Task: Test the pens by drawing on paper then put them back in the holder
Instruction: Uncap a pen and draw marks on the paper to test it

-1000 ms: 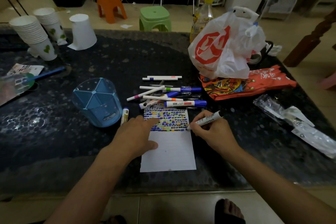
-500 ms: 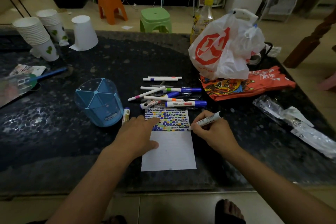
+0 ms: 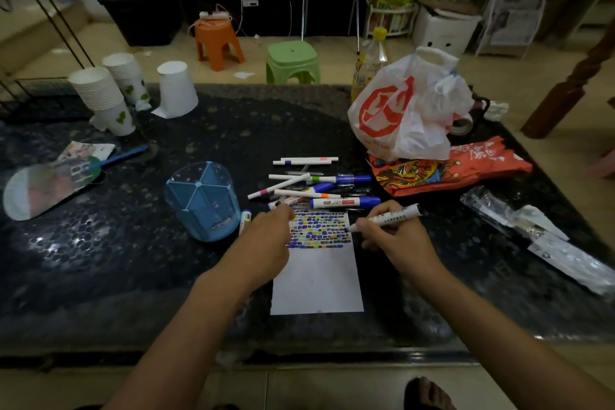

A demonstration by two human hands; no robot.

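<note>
Centre frame: right hand [image 3: 397, 236] closed around a white marker [image 3: 387, 217], tip at the right edge of the paper [image 3: 317, 271]. Left hand [image 3: 266, 243] flat, fingers spread, pinning the paper's left side. Loose pens [image 3: 319, 185] just above; blue holder [image 3: 203, 201] left of them.

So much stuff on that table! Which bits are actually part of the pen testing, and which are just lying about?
Part of the job:
- marker in the right hand
- paper, steadied by the left hand
- pile of pens
- blue holder

Just lying about:
- paper cups
- plastic bag
- red packet
- bottle
</note>
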